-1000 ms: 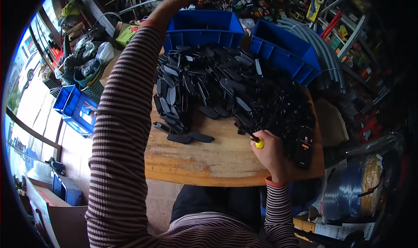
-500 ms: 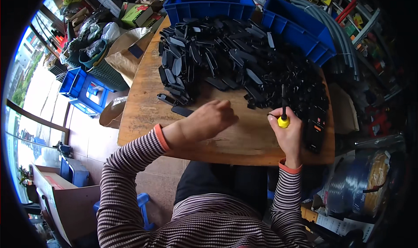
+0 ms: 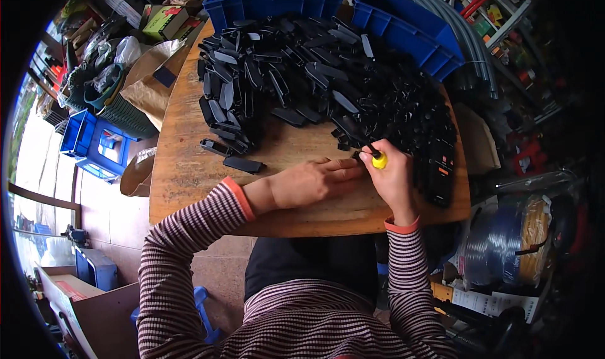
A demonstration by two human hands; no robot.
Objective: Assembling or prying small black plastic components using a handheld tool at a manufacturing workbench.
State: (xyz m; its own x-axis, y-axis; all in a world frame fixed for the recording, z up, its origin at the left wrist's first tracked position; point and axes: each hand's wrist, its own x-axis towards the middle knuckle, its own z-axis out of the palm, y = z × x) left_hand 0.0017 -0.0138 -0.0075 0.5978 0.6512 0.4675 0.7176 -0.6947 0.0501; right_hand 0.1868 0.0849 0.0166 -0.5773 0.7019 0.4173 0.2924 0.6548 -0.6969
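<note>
Over the near part of the wooden table (image 3: 183,176), my right hand (image 3: 396,176) is closed around a screwdriver (image 3: 379,161) with a yellow and black handle. My left hand (image 3: 318,184) lies low on the tabletop, its bent fingers pressed together and reaching to the right hand's fingertips. Anything under those fingers is hidden. Just beyond both hands spreads a large heap of black plastic parts (image 3: 287,82), long flat pieces at left and smaller ones at right. One long black piece (image 3: 243,164) lies apart, left of my left hand.
Two blue bins (image 3: 271,6) stand along the table's far edge. A black device resembling a phone (image 3: 440,179) lies at the right edge. Brown paper bags (image 3: 148,85) and a blue crate (image 3: 101,145) sit left of the table. Wrapped coils (image 3: 498,242) stand at right.
My left hand has moved right and lowered beside the right hand. My right hand has shifted slightly left with the screwdriver, now tilted. The whole view has shifted a little.
</note>
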